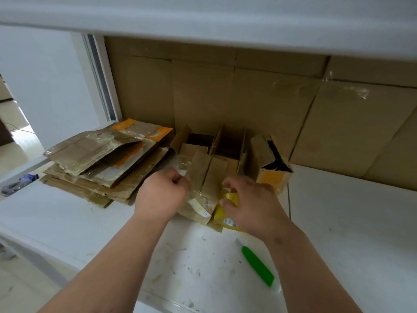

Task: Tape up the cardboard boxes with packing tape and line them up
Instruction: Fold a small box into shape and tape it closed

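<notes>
Fingers [178,177] of the left hand [161,195] are curled in tight at the left edge of a small cardboard box [204,190]; whether they pinch the flap or a strip of clear tape there cannot be told. On the other side, the right hand [250,204] curls round a yellow roll of packing tape [228,206], thumb on its near face, the roll held against the box's right side. The box stands on the white table [94,218] between the two hands, its two top flaps folded together with a seam running up the middle and a glossy strip of tape across its near end.

Just behind it three more small boxes stand in a row: two open boxes [216,143] with their flaps up, and a box with an orange end [270,166] to the right. A stack of flattened boxes [103,161] lies to the left. A green-handled knife [257,265] lies on the table near the right forearm. Large brown cardboard sheets [248,98] lean along the back.
</notes>
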Demonstrator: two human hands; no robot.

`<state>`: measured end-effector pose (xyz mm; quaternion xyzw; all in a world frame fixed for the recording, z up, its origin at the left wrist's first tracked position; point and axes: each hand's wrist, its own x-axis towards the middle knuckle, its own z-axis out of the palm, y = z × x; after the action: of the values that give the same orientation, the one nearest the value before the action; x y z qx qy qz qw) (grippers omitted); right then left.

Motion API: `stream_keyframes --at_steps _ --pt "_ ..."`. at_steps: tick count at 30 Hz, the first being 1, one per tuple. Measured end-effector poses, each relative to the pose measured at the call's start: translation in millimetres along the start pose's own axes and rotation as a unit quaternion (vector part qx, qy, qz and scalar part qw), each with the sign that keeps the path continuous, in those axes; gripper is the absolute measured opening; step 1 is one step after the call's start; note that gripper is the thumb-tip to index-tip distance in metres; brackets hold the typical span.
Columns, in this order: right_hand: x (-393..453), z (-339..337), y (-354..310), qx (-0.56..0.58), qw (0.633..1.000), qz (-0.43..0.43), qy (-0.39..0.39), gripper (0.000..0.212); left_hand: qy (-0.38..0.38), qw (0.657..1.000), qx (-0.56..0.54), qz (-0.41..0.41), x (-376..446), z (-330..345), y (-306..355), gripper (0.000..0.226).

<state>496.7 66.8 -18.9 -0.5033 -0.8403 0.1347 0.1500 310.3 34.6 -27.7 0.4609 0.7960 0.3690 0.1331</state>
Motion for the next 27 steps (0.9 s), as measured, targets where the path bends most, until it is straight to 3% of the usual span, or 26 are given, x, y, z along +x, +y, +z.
stream_keyframes --at_steps 3,7,11,17,27 --pt "-1.8 3.8 -1.5 -0.031 0.998 -0.039 0.026 0.043 -0.005 0.999 0.034 0.016 -1.9 7.2 -4.2 0.014" --pt "-1.5 15.9 -3.8 -0.062 0.994 -0.074 0.05 0.042 0.016 0.999 0.016 0.039 -13.6 17.2 -21.2 0.012" --pt "2.2 18.0 0.6 -0.094 0.992 -0.073 0.028 0.037 0.009 0.996 0.025 0.091 -17.4 19.2 -31.5 0.026" --pt "8.4 19.4 -7.6 -0.117 0.991 -0.059 0.029 0.031 -0.022 0.995 0.003 0.101 -19.8 27.2 -40.7 0.058" --pt "12.0 28.2 -23.5 -0.143 0.987 0.003 0.079 0.018 -0.017 0.994 -0.004 0.112 -7.9 26.2 -44.0 0.055"
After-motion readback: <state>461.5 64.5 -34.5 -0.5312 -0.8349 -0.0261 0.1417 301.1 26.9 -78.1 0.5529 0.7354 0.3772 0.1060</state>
